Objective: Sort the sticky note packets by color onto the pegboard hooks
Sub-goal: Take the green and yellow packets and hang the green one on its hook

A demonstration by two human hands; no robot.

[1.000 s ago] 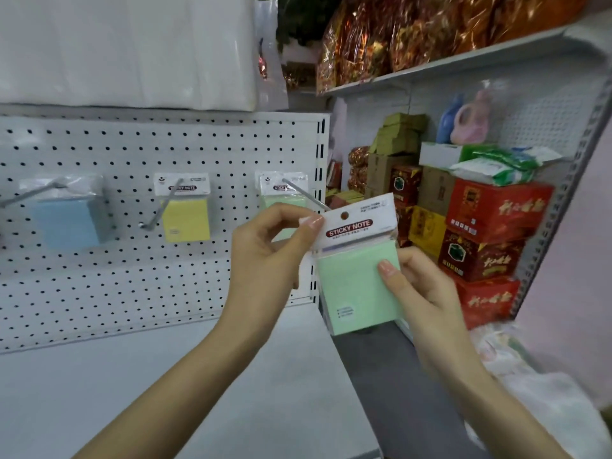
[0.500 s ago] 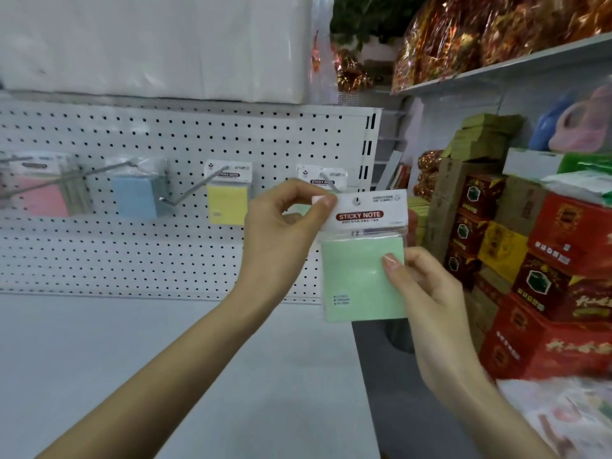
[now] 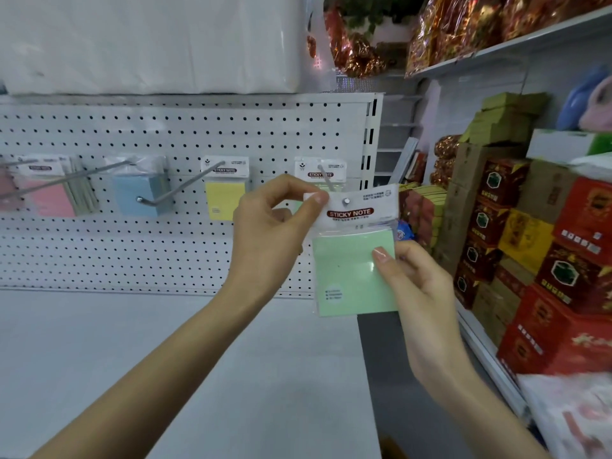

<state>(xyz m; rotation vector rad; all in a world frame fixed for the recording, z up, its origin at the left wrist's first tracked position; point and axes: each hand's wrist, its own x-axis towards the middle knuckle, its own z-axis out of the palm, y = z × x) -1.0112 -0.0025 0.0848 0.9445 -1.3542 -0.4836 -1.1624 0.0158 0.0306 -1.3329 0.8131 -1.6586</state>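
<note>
I hold a green sticky note packet [image 3: 351,270] in front of the pegboard [image 3: 185,134]. My left hand [image 3: 268,233] pinches the top left corner of its white header. My right hand [image 3: 417,286] grips its lower right side. The tip of the rightmost hook [image 3: 326,182] shows through the header's hole. Another green packet [image 3: 319,172] hangs at the back of that hook. To the left hang a yellow packet [image 3: 225,193], blue packets [image 3: 140,193] and pink packets [image 3: 46,190], each colour on its own hook.
A grey shelf board [image 3: 165,359] lies below the pegboard. White wrapped bundles [image 3: 149,41] sit on top. Red and yellow boxes [image 3: 546,260] are stacked on the right, under a shelf of shiny bags [image 3: 463,24].
The packet has moved up and in onto the tip of the rightmost hook. The view has shifted left, so the pink packets now show.
</note>
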